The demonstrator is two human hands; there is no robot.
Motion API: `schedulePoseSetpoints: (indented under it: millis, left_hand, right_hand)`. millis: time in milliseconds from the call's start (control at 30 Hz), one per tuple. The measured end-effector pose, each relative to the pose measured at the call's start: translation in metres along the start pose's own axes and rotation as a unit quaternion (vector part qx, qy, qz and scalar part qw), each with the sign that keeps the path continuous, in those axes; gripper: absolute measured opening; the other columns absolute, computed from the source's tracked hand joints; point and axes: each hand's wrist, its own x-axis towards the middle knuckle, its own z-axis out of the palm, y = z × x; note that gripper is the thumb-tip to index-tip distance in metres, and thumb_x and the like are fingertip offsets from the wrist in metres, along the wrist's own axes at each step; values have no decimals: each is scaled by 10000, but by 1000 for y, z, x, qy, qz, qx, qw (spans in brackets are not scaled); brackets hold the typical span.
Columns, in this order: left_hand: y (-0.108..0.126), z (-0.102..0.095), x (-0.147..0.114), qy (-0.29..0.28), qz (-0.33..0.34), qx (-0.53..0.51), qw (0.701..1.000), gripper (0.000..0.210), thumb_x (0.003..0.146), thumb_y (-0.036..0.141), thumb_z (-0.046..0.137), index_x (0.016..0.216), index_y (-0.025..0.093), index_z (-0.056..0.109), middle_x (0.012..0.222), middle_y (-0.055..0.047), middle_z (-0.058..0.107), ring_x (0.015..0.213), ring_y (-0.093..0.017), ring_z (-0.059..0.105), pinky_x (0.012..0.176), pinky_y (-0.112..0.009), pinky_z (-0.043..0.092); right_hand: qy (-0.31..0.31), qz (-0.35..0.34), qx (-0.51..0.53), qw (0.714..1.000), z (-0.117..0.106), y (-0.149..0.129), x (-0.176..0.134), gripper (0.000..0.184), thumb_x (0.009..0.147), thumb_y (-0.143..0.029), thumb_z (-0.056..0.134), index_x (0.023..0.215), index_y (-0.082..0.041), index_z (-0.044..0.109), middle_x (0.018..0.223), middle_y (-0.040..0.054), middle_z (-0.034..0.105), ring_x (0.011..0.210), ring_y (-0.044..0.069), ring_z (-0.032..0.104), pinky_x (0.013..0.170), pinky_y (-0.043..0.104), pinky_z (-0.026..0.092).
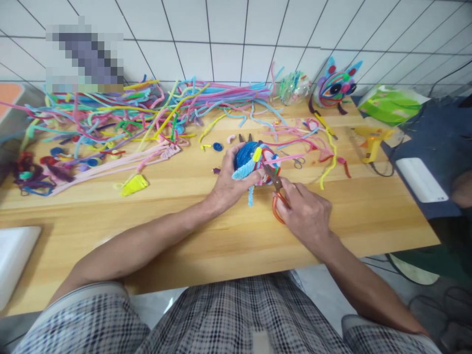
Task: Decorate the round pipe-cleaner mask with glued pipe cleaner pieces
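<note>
My left hand point(230, 172) is wrapped around a round blue pipe-cleaner figure point(246, 156) just above the table. A light-blue ear-like piece, a yellow bit and pink, white and red parts show on its right side. In my right hand point(308, 209) is a pair of scissors with orange handles point(279, 201). The dark blades point up and left, against the figure's front by a pink pipe cleaner point(285, 159) that sticks out to the right. Whether the blades have closed on that strip I cannot make out. A light-blue strand point(250, 195) hangs below the figure.
Piles of coloured pipe cleaners point(221, 96) lie along the tiled wall. A finished-looking animal head point(334, 88) and a clear ball point(293, 87) stand at the back right. Small scissors point(298, 161), a yellow glue gun point(374, 142) and a yellow piece point(134, 185) lie about the wooden table point(177, 265).
</note>
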Motion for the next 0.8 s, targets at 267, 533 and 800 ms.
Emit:
schedulePoseSetpoints:
  millis: [267,533,800]
  left_hand:
    - [-2,-2,0,2,6,11,1000,938,901,691,1052,1603,291,575,1647,-147,756,1515,-371,773,1351,-577,650]
    - [-6,-2,1,-7,5,15,1000,984,902,782,1035,1612,299,556,1656,-147,744,1509,-363,770,1330,-545,656]
    - [-3,-3,5,-21,19,14,1000,944,923,814,1014,1568,303,550,1580,-141,782,1464,-370,809,1310,-561,668]
  right_hand:
    - [22,-34,-41,998,9,2,0,355,1137,-221,681,1382,-225,939,925,67,909,750,217,783,696,338,532]
    - [-2,-45,-21,999,10,10,1,381,1124,-151,651,1390,-190,922,892,63,898,789,221,825,703,312,533]
    - [-5,-66,-20,998,8,15,4,381,1174,-133,607,1389,-162,920,895,75,918,747,232,855,659,339,508]
